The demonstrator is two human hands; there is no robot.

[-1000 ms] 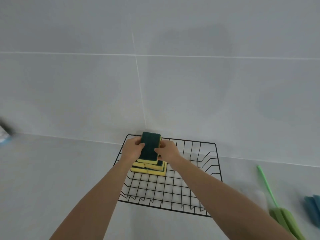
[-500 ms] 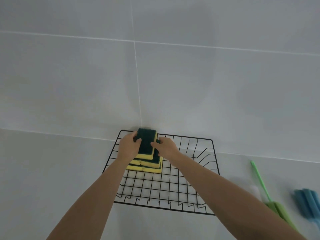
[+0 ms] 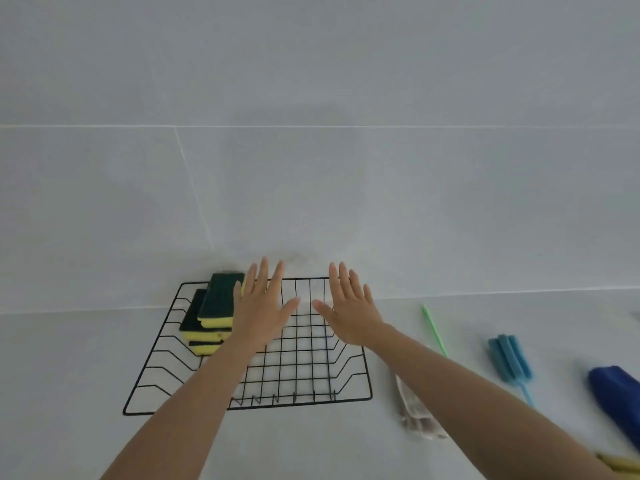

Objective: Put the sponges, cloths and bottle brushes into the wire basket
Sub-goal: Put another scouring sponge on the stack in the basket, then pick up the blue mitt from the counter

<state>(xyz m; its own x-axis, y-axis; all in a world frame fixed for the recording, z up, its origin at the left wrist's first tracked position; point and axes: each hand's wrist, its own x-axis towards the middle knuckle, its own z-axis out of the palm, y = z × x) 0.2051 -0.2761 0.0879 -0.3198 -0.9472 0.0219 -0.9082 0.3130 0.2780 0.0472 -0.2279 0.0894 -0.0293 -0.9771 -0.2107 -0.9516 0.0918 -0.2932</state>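
Observation:
A black wire basket sits on the grey counter against the wall. A stack of green-and-yellow sponges stands in its back left corner, the top one shifted toward the wall. My left hand and my right hand hover flat over the basket, fingers spread, holding nothing. To the right of the basket lie a green-handled bottle brush, partly hidden by my right arm, a blue sponge bottle brush, a grey-white cloth and a dark blue cloth.
A yellow item shows at the bottom right corner. The tiled wall rises right behind the basket.
Both hands have let go of the top sponge, which now rests on the stack. They lifted and spread open toward the right. The view swung to the right, revealing more items.

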